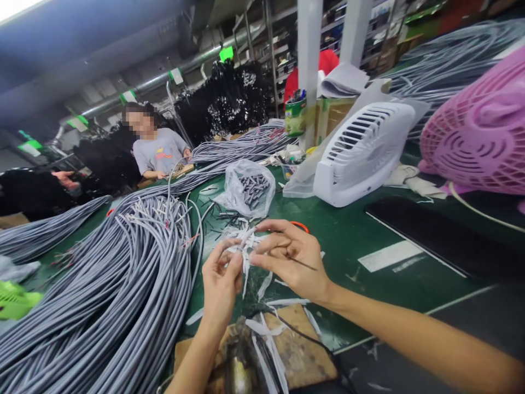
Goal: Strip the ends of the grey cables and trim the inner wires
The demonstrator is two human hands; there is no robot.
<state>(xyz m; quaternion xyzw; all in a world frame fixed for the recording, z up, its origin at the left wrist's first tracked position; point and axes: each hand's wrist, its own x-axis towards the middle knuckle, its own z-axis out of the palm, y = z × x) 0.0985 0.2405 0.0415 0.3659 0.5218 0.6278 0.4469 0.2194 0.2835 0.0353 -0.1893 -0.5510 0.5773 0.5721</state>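
Observation:
My left hand [223,273] and my right hand [293,260] meet over the green bench, fingertips almost touching. Both are closed in a pinch around something small and pale between them, too blurred to name. A thin dark stick [302,264] also sticks out from among the fingers of my right hand. Just beyond my fingers lie white strips [245,268] and short dark pieces. Behind them a clear plastic bag [232,189] holds many short grey tube pieces [254,189]. To the left spreads a large bundle of grey cables [135,279] with stripped ends.
A worn board [299,350] with strips and a dark metal tool lies below my hands. On the right stand a white fan [361,156] and a pink fan [479,126], near a black flat panel [422,235]. A co-worker [159,150] sits across the bench.

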